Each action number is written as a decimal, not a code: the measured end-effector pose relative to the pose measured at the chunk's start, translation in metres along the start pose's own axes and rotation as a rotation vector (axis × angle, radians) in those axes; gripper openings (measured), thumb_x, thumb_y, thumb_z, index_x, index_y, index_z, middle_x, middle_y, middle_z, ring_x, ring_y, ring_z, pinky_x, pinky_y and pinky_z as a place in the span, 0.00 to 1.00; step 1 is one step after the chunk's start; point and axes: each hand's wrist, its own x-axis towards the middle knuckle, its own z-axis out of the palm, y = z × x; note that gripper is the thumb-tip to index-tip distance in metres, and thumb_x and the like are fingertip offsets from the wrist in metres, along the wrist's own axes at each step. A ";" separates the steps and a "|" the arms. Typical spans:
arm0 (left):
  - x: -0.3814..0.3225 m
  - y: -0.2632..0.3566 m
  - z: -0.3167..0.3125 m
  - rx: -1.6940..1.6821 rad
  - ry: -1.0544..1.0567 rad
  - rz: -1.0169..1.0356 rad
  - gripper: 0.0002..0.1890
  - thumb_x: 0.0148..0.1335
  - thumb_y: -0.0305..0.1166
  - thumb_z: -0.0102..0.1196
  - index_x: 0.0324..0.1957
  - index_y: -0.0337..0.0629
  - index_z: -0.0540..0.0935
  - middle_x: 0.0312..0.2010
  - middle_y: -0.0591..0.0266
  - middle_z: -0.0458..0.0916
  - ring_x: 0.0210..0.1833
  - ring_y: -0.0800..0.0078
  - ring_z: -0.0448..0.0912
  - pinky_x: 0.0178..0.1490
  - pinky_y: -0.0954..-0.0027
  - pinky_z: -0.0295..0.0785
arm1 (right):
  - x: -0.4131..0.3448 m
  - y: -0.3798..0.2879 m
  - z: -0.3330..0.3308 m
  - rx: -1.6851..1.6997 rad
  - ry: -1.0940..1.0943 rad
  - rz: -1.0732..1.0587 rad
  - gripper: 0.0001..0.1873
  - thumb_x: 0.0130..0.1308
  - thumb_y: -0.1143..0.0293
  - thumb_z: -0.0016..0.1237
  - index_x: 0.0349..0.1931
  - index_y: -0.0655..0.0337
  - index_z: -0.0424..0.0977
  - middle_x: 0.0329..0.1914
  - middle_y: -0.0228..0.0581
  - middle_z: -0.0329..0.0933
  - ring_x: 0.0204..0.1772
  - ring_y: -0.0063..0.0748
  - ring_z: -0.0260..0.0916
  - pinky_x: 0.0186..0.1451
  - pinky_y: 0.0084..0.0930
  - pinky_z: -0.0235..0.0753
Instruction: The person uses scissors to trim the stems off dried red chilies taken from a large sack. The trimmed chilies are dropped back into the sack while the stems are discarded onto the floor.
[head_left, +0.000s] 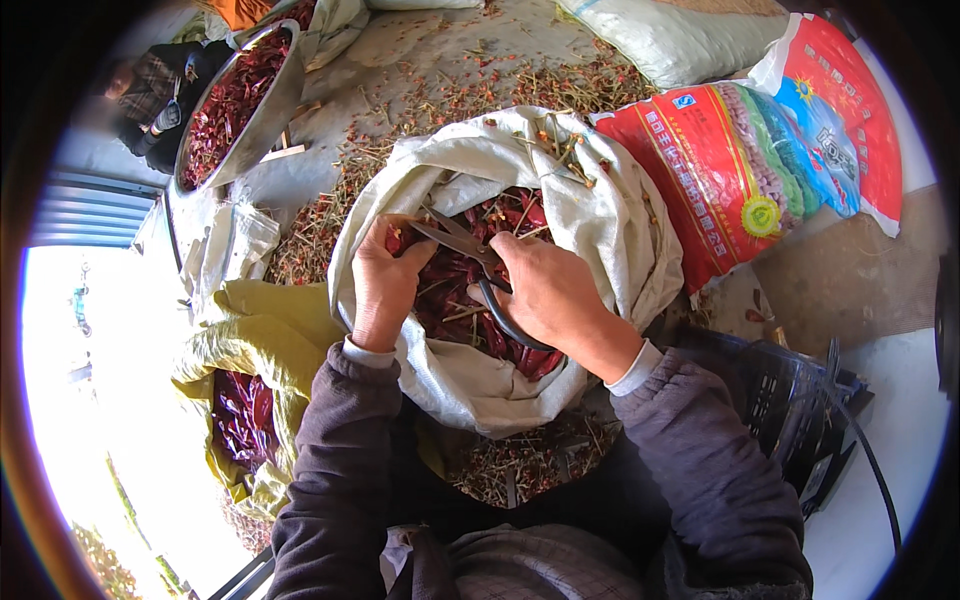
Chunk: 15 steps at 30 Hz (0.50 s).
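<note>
Over an open white woven sack (480, 405) of dried red chilies (536, 364), my right hand (544, 289) holds scissors (504, 304) with black handles. Their parted blades point left, towards my left hand (386, 277). My left hand pinches a dried red chili (394, 238) between thumb and fingers; the blade tips are beside it, and whether they touch it I cannot tell. Bits of chili stem (562, 146) lie on the sack's rolled rim.
A yellow sack (262, 322) of chilies stands at the left. A person (154, 97) sits by a large metal basin (289, 97) of chilies. Cut stems (322, 232) litter the floor. A red printed bag (690, 180) and a dark plastic crate (772, 390) are at the right.
</note>
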 end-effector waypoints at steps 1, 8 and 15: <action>0.001 -0.002 0.001 0.034 0.002 0.054 0.11 0.60 0.20 0.66 0.44 0.37 0.82 0.31 0.71 0.81 0.28 0.85 0.72 0.33 0.79 0.70 | 0.000 -0.003 0.000 -0.023 0.012 -0.013 0.20 0.62 0.57 0.64 0.42 0.62 0.72 0.29 0.48 0.79 0.35 0.56 0.80 0.36 0.48 0.77; 0.002 0.001 0.001 -0.017 -0.032 0.014 0.09 0.61 0.21 0.66 0.44 0.37 0.85 0.30 0.72 0.81 0.31 0.86 0.72 0.37 0.78 0.70 | -0.002 0.005 0.005 0.227 -0.039 0.059 0.18 0.63 0.59 0.65 0.35 0.63 0.73 0.20 0.45 0.76 0.23 0.49 0.75 0.31 0.42 0.75; 0.002 0.006 -0.001 -0.247 -0.064 -0.051 0.07 0.64 0.23 0.65 0.43 0.41 0.86 0.27 0.75 0.80 0.22 0.89 0.68 0.25 0.82 0.60 | 0.001 -0.024 -0.017 0.923 -0.174 0.291 0.20 0.67 0.52 0.62 0.32 0.61 0.75 0.26 0.38 0.78 0.28 0.30 0.76 0.32 0.31 0.73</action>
